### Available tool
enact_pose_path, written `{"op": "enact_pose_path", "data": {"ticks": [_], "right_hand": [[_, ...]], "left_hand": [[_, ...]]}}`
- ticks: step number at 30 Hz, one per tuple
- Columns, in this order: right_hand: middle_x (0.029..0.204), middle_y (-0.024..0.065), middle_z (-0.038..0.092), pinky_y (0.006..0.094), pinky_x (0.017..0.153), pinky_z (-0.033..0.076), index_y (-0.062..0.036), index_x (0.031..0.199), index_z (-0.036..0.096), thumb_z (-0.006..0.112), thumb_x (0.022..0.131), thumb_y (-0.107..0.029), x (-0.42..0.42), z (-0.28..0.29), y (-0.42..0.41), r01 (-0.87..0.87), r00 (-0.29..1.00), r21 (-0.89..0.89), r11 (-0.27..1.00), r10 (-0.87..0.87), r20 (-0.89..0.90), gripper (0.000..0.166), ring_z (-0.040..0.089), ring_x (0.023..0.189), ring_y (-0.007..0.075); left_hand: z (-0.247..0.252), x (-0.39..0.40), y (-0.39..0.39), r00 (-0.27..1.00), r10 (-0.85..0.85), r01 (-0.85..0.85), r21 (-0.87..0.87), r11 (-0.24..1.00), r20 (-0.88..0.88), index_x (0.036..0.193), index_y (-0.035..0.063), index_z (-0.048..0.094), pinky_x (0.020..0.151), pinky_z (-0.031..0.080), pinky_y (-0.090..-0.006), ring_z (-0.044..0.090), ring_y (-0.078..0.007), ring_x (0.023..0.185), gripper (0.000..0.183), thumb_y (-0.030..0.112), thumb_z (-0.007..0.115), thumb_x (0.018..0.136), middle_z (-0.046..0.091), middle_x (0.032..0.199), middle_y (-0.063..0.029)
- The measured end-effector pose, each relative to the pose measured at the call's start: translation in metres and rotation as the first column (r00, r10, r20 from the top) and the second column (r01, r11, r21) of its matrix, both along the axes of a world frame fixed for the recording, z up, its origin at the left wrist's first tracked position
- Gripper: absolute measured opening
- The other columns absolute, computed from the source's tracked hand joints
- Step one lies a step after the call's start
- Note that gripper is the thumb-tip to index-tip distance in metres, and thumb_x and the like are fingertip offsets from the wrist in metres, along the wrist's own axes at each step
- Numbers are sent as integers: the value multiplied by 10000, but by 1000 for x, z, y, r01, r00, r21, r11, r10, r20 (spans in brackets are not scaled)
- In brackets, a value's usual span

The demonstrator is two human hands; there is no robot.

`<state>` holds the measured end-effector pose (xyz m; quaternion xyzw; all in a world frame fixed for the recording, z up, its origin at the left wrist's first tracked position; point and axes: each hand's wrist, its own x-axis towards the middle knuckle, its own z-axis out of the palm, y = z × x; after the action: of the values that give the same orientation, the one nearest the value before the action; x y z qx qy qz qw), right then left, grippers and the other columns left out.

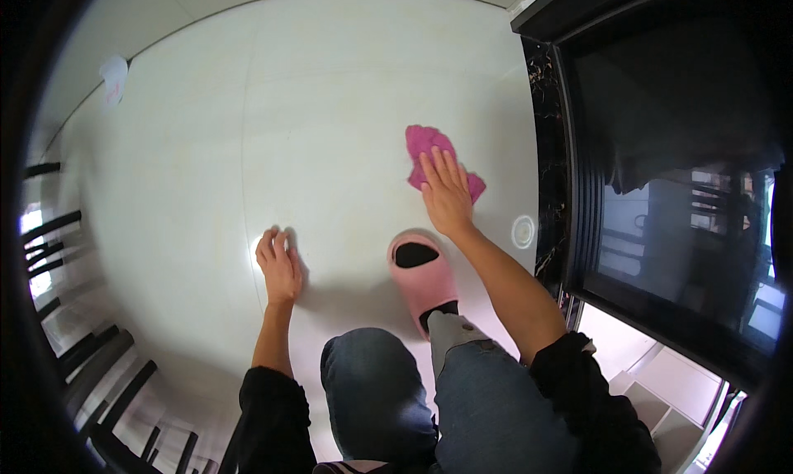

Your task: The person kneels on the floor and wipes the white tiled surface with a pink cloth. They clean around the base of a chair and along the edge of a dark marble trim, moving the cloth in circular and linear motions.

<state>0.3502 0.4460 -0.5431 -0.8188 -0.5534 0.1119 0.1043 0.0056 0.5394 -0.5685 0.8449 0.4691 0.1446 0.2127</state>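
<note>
Flat on a crumpled pink cloth (424, 140), my right hand (447, 192) presses it against the glossy white tile floor (334, 102). The cloth's edges stick out past the fingertips and on the right side of the palm. My left hand (280, 263) holds nothing. Its fingers are bent and slightly apart, low over the floor or resting on it; I cannot tell which. Between my arms is a pink slipper (427, 275) on a foot in a black sock, close below the right hand.
A glossy black framed panel (675, 133) stands at the right, with a black marbled strip (548, 133) along its base. Near it is a pale round disc (522, 232). Several black furniture legs (99, 362) line the left. A white scrap (114, 80) sits by the far-left wall edge.
</note>
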Motion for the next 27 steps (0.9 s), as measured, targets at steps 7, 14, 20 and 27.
{"op": "enact_pose_path", "data": {"ticks": [7, 14, 20, 27], "right_hand": [[1523, 203, 261, 497, 1129, 205, -65, 1461, 311, 390, 974, -275, 155, -41, -5, 711, 647, 162, 684, -727, 230, 537, 228, 1418, 344], [1533, 179, 258, 486, 1133, 191, -61, 1452, 340, 360, 982, -293, 306, -45, 57, 631, 704, 196, 751, -660, 263, 525, 225, 1419, 339], [1513, 183, 297, 475, 1140, 196, -40, 1441, 354, 362, 987, -289, 366, -49, 103, 511, 775, 213, 833, -554, 305, 518, 247, 1411, 338], [1421, 182, 443, 493, 1089, 281, -13, 1355, 475, 553, 833, -34, 125, -36, 182, 85, 995, 259, 962, -93, 18, 528, 365, 1350, 375]], "left_hand": [[27, 1, 26, 999, 5, 7, -272, 962, 45, 1229, 44, 501, 1035, 294, -492, 358, -404, 1212, 384, 59, 527, 846, 395, 1311, -244], [22, 52, 126, 985, 173, -172, -42, 984, 25, 1338, 13, 396, 1053, 249, -503, 310, -401, 1258, 462, 224, 498, 939, 341, 1386, -232], [-13, 65, 138, 942, 282, -247, 190, 950, -184, 1336, 26, 397, 1068, 217, -481, 301, -359, 1281, 461, 323, 386, 984, 352, 1387, -198], [-17, 51, 138, 912, 330, -291, 180, 939, -244, 1323, 17, 389, 1055, 209, -485, 285, -355, 1285, 454, 305, 378, 971, 347, 1389, -200]]}}
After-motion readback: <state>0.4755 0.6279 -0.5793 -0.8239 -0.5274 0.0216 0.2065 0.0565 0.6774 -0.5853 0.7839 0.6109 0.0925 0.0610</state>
